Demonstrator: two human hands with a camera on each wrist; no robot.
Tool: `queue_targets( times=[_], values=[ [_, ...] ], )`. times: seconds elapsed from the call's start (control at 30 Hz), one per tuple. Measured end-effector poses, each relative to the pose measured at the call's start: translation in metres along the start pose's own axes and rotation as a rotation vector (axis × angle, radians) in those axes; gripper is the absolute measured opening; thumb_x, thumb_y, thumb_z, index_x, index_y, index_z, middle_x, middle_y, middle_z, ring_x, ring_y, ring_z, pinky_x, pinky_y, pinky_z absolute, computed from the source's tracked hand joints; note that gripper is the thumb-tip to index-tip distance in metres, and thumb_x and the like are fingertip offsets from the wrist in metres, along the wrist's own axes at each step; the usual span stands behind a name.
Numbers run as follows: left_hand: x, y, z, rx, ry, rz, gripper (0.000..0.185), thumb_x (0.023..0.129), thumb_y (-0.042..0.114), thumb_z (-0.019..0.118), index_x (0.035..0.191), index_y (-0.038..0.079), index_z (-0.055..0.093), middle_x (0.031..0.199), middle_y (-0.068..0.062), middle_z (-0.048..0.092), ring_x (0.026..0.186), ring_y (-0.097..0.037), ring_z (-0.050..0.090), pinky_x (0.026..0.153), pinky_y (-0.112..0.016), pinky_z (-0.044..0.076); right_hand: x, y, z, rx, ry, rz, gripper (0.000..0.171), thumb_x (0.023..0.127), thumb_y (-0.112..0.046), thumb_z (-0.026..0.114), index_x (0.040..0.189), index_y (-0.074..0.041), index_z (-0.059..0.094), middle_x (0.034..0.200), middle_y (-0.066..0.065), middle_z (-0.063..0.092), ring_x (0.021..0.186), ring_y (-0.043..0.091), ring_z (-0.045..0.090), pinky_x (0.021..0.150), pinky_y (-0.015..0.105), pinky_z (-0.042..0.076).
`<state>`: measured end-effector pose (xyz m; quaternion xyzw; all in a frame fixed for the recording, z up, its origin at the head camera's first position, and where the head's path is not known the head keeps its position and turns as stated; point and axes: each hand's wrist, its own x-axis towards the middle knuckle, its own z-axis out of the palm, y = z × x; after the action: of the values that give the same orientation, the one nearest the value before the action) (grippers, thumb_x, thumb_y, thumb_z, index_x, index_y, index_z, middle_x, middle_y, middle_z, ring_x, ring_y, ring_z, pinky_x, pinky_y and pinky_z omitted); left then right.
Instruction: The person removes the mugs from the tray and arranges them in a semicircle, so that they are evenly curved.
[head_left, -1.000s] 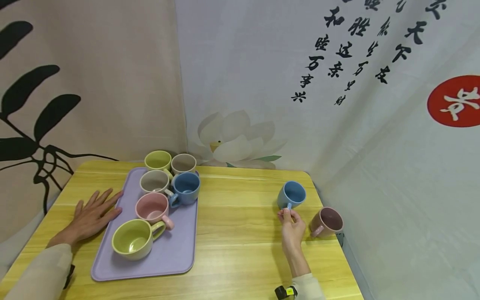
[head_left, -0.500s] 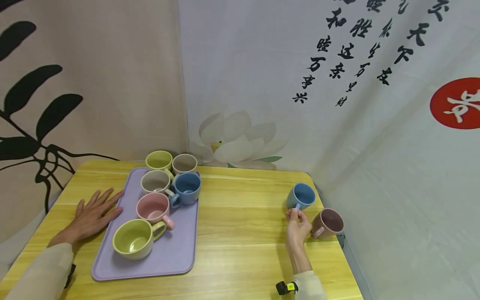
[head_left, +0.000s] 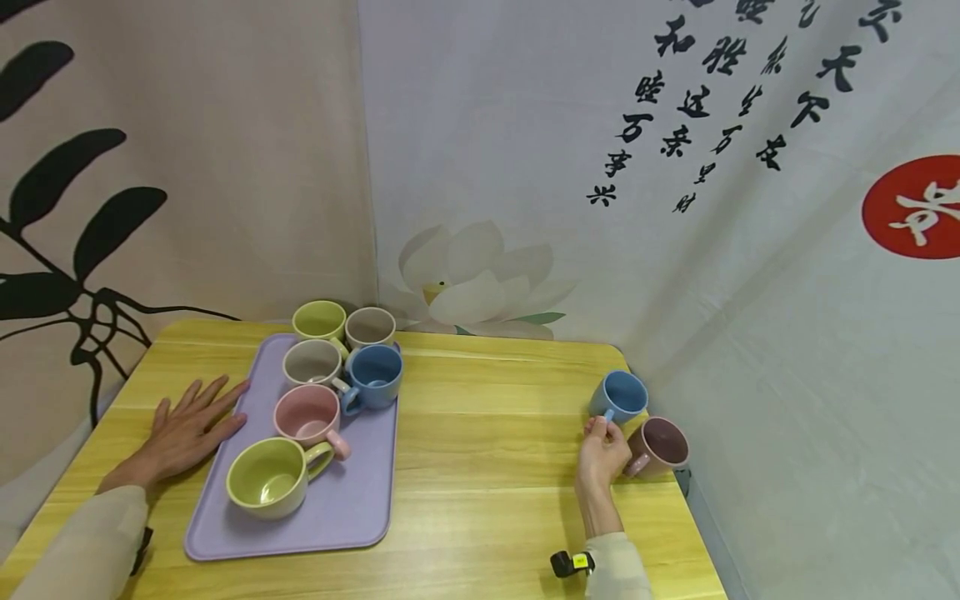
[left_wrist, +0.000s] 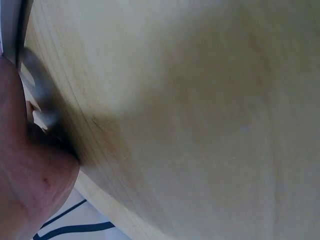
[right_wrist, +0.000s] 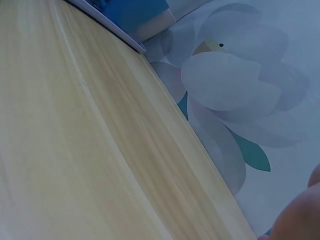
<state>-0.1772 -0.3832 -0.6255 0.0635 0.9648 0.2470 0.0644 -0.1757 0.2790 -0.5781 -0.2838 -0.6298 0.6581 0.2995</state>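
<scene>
In the head view my right hand (head_left: 602, 457) pinches the handle of a blue mug (head_left: 621, 396) near the table's right edge. A mauve mug (head_left: 658, 446) stands close beside it, its handle toward my hand. My left hand (head_left: 183, 433) lies with fingers spread on the table, fingertips at the left rim of a lilac tray (head_left: 352, 508). On the tray stand two yellow-green mugs, the nearer one (head_left: 266, 479) in front, a pink mug (head_left: 307, 415), another blue mug (head_left: 376, 377) and two greyish mugs, one (head_left: 311, 363) near the middle. Only part of the right hand (right_wrist: 300, 215) shows in the right wrist view.
The wooden table (head_left: 480, 467) has its right edge just beyond the mauve mug. Behind it hangs a pale cloth backdrop (head_left: 480, 150) with a printed flower, leaves and writing. A dark strap device (head_left: 572, 564) sits on the right wrist.
My right hand has moved the blue mug rightward and slightly toward me, closer to the mauve mug. The left hand and the mugs on the tray have stayed in place.
</scene>
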Motion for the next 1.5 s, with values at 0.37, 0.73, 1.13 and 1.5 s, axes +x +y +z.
queue_targets(
  times=[0.37,0.73,1.13,1.5],
  values=[
    [0.0,0.002,-0.001,-0.007,-0.003,-0.011,0.079,0.118,0.06,0.043,0.182,0.022,0.018,0.186,-0.036,0.004,0.167,-0.071,-0.009,0.124,-0.093,-0.016,0.006,0.006,0.001,-0.033,0.066,0.02,0.027,0.115,-0.009,0.06,0.12,0.015,0.072,0.089,-0.007,0.073,0.083,0.0,0.069,0.078,0.013,0.057],
    [0.001,0.0,0.001,-0.006,0.009,0.009,0.078,0.118,0.059,0.044,0.182,0.023,0.018,0.185,-0.037,0.007,0.168,-0.071,-0.008,0.124,-0.093,-0.016,0.009,0.007,0.0,-0.068,0.098,0.056,0.031,0.117,-0.014,0.059,0.125,0.012,0.074,0.096,-0.006,0.077,0.089,0.008,0.069,0.077,0.012,0.053],
    [-0.001,0.002,0.0,-0.006,0.018,0.016,0.077,0.119,0.056,0.046,0.182,0.021,0.02,0.185,-0.038,0.01,0.168,-0.071,-0.006,0.124,-0.092,-0.016,0.011,0.007,0.002,-0.078,0.118,0.078,0.034,0.117,-0.02,0.061,0.128,0.009,0.075,0.095,-0.006,0.078,0.085,0.006,0.07,0.074,0.012,0.054],
    [-0.003,0.0,0.002,-0.015,0.039,0.018,0.075,0.119,0.056,0.046,0.182,0.025,0.02,0.186,-0.036,0.01,0.169,-0.071,-0.005,0.125,-0.092,-0.016,0.012,0.012,0.004,-0.047,0.161,0.06,0.03,0.115,-0.016,0.063,0.127,0.01,0.074,0.093,-0.011,0.079,0.088,0.01,0.074,0.075,0.011,0.054]
  ],
)
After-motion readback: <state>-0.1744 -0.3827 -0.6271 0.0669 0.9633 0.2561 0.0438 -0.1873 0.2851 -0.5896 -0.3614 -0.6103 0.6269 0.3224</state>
